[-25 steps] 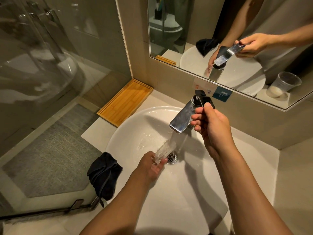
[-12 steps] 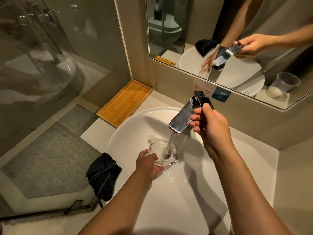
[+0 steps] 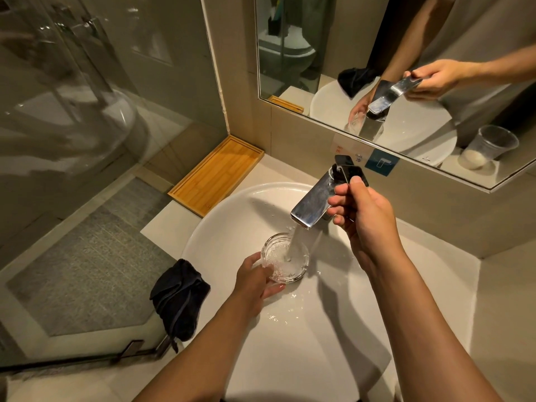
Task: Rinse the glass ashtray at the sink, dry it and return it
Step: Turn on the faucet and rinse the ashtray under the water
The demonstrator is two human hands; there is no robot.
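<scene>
Glass ashtray (image 3: 285, 258) — round, clear, thick-walled — sits upright under the running stream from the flat chrome faucet spout (image 3: 311, 206), low in the white oval sink basin (image 3: 220, 236), approx. over its centre. Water lands inside it and froths; droplets lie scattered on the basin just in front. Left hand (image 3: 255, 285) holds it at its near-left rim, thumb on the wall, fingers curled beneath — grip pinching the ashtray. Right hand (image 3: 362, 219) is wrapped on the dark faucet lever (image 3: 352, 172), thumb on top, fingers pressed together around it. Left of the basin, a crumpled black cloth (image 3: 178, 300) hangs over the edge of the pale stone table (image 3: 165, 230). Further back-left, a rectangular bamboo tray (image 3: 217, 174) lies flat in the corner, w/ nothing visible on it. Wall mirror (image 3: 377, 68) above reflects both hands, the spout, and a clear plastic cup (image 3: 490, 146) w/ something white at the bottom.
</scene>
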